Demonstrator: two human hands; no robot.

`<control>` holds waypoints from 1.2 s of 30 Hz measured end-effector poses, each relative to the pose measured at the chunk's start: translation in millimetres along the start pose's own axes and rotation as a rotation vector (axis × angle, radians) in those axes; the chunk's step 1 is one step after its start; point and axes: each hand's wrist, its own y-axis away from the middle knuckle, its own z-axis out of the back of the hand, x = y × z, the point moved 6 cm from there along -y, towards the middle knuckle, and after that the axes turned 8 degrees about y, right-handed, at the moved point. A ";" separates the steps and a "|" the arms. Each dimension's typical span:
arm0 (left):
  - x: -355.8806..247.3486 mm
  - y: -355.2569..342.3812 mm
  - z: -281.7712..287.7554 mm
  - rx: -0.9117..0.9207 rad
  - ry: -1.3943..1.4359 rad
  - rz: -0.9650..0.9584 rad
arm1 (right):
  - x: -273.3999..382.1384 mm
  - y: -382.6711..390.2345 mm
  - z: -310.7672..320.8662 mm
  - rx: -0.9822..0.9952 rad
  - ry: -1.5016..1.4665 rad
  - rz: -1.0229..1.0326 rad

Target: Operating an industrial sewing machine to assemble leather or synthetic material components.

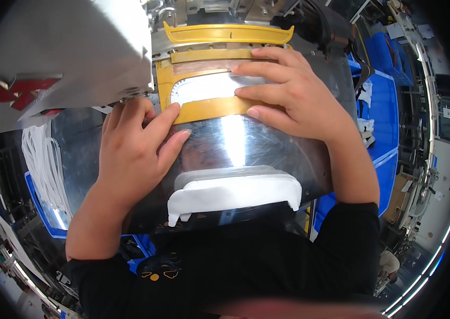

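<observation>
A yellow flat template frame (206,110) lies on the shiny metal work plate (209,146), below a machine. Within its cutout shows a white piece (209,86) with a row of small dark marks along its curved left end. My right hand (296,98) rests on the frame's right part, fingers spread, covering that end. My left hand (131,149) is at the frame's left corner. Its index fingertip touches the edge, the thumb is held apart on the plate, and the other fingers are partly hidden beneath the machine head.
The grey machine head (86,48) hangs at upper left. Behind the frame stands a curved yellow piece (230,34). Several white curved pieces (235,192) lie stacked at the plate's near edge. White strips (41,165) hang at left; a blue bin (384,111) stands at right.
</observation>
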 end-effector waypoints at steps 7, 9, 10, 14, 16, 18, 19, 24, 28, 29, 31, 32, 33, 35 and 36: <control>-1.6 5.8 2.3 -0.043 0.068 -0.016 | 2.3 -1.8 -2.3 0.064 -0.004 -0.005; -1.8 7.0 7.4 -0.048 0.139 -0.014 | 1.1 -1.0 -3.3 0.050 0.034 0.000; -0.5 5.5 4.4 0.130 0.345 0.060 | 0.4 -0.9 -2.9 0.060 0.041 0.000; -12.5 5.8 -2.3 0.408 0.655 0.004 | -2.6 2.0 -5.9 0.027 0.048 0.010; -21.3 9.6 -4.4 0.425 0.690 -0.040 | -4.6 5.7 -8.7 0.005 0.054 0.008; -21.9 12.0 -7.6 0.412 0.699 -0.020 | -3.0 9.3 -8.9 -0.016 0.066 0.006; -21.7 12.6 -8.2 0.393 0.712 0.000 | -1.2 10.4 -8.1 -0.027 0.085 0.005; -29.8 14.8 -5.2 0.310 0.602 -0.100 | 14.6 9.4 8.7 -0.057 0.070 0.027; -34.1 17.9 -2.1 0.209 0.506 -0.193 | 44.3 5.1 27.0 -0.050 -0.282 0.118; -33.9 18.7 -2.1 0.204 0.504 -0.186 | 54.4 3.4 26.1 0.008 -0.406 0.156; -37.2 18.1 -1.3 0.191 0.498 -0.202 | 71.4 3.5 25.7 0.016 -0.487 0.192; -37.6 18.6 -2.1 0.187 0.498 -0.198 | 77.7 3.9 23.1 0.060 -0.529 0.141; -38.1 17.9 -2.4 0.166 0.530 -0.205 | 81.8 4.6 19.4 0.104 -0.569 0.089; -37.9 15.7 -3.1 0.145 0.564 -0.208 | 84.6 5.3 13.2 0.090 -0.613 0.049; -38.0 17.0 -1.1 0.121 0.575 -0.212 | 87.0 4.1 11.6 0.112 -0.626 0.044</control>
